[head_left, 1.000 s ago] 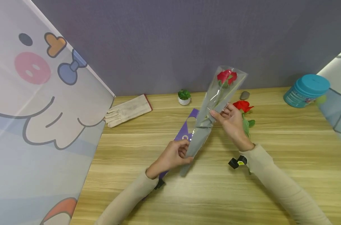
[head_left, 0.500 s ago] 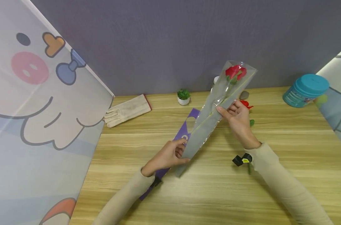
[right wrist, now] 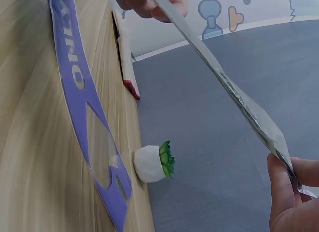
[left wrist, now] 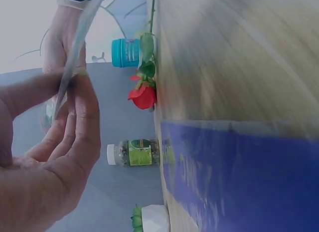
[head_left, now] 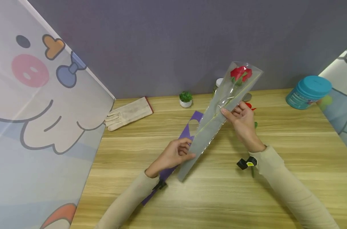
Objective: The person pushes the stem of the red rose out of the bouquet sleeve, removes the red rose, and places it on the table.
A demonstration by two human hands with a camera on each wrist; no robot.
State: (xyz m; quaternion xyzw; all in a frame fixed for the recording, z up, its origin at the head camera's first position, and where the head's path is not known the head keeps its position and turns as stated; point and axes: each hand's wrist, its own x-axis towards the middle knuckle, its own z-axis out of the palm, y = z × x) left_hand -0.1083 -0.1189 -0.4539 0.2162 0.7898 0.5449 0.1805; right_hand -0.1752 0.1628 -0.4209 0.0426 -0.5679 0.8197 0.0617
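A long clear-and-grey flower sleeve (head_left: 208, 127) is held slanting above the table, with a red artificial rose (head_left: 241, 73) showing inside its wide upper end. My left hand (head_left: 173, 155) pinches the narrow lower part between thumb and fingers. Higher up, my right hand (head_left: 243, 124) pinches the sleeve's right edge. Beneath the left hand lies a flat purple sleeve (right wrist: 81, 105) lettered "ONLY", with a clear window. Another red rose (left wrist: 143, 96), green-leaved, lies on the table, mostly hidden behind my right hand and forearm in the head view.
Along the back stand a small potted plant (head_left: 186, 99), a white-capped jar (left wrist: 140, 152) with a green label, and a grey stone (head_left: 247, 97). A work glove (head_left: 130, 113) lies at the left; a teal tub (head_left: 308, 93) stands at the right. A grey wall closes the back.
The sleeved rose has swung up and to the right and turned slightly, with both hands keeping hold. In the last half second it has hardly moved. The jar behind it has come into sight.
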